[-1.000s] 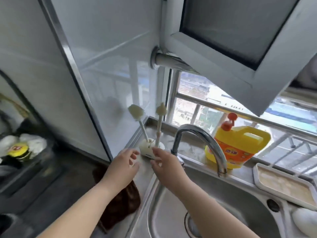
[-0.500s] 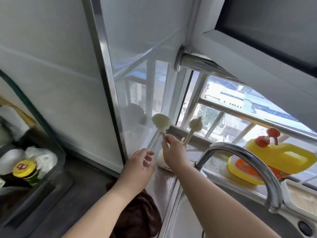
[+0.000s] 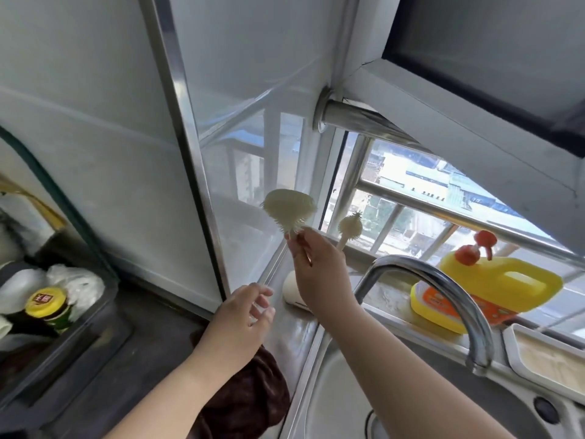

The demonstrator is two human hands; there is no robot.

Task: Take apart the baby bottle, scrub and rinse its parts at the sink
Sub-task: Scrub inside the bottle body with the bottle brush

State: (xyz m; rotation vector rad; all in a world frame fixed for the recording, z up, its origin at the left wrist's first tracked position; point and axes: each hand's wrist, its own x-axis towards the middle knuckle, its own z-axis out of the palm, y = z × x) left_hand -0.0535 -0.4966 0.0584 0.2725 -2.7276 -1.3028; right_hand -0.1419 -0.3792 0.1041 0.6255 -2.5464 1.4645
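Steel sink [image 3: 332,391] by window; right hand [image 3: 319,270] pinches large brush [image 3: 288,209] above white holder [image 3: 292,291]; left hand [image 3: 243,315] fingers spread, empty.

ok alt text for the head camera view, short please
A person's right hand pinches the stem of a pale bottle brush lifted above its white holder beside a steel sink. The left hand hovers open nearby; a smaller brush stands in the holder, and a yellow detergent jug sits behind the tap.

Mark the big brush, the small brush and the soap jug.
big brush [image 3: 289,210], head view, on its bristle head.
small brush [image 3: 350,227], head view, on its spiky head.
soap jug [image 3: 493,289], head view, on its yellow body.
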